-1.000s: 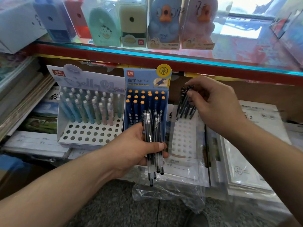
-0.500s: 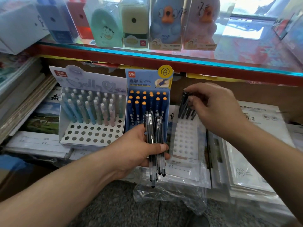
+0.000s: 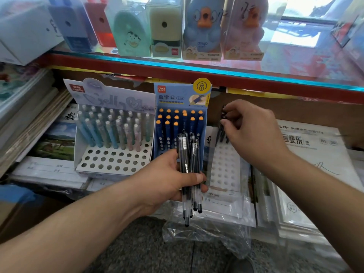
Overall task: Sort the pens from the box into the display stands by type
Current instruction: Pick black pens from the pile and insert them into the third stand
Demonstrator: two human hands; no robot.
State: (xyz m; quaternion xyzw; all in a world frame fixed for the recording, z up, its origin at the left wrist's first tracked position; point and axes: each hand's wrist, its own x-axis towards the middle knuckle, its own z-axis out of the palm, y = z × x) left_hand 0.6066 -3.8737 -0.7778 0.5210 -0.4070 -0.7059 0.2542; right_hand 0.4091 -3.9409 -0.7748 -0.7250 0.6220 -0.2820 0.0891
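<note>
Below the glass shelf (image 3: 197,65), the left hand (image 3: 163,182) grips a bundle of black pens (image 3: 186,166), tips down. At two o'clock from it, the right hand (image 3: 254,134) has its fingertips pinched on the tops of the standing pens (image 3: 221,134) in the back row of the white stand (image 3: 224,168). The bundle hides the front of the blue stand (image 3: 183,99) at twelve o'clock. A pastel stand (image 3: 112,160) sits at ten o'clock, and a crumpled plastic bag (image 3: 212,231) lies at six.
</note>
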